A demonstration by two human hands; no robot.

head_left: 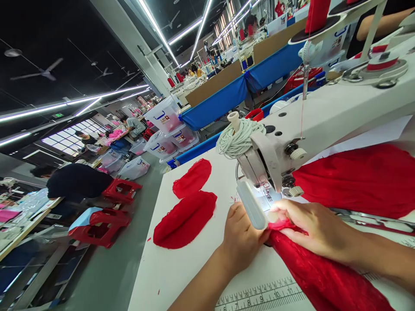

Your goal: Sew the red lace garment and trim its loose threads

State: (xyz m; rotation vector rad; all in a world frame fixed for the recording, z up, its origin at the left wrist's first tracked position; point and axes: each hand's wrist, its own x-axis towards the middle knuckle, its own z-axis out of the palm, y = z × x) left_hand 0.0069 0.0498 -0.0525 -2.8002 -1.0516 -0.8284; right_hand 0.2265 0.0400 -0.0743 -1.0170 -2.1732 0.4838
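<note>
Right under the lit head of a white sewing machine [256, 166], a long piece of red fabric [319, 270] meets both hands, then hangs toward the lower right. My right hand [311, 229] pinches its bunched upper end between thumb and fingers. Opposite it, my left hand [241, 237] is closed at the left edge of the same fabric, fingers curled and thumb against the cloth; its fingertips are partly hidden. A pale lamp bar [251, 205] covers part of the needle area. Two red oval cloth pieces, one smaller [193, 177] and one larger [184, 220], lie left of the machine.
More red cloth [359, 179] lies behind my right hand, near metal scissors [372, 220]. A printed ruler [262, 296] runs along the white table's [149, 276] front. Pale green cord [240, 138] loops over the machine head. Red stools [103, 226] and a seated person [78, 181] are at left.
</note>
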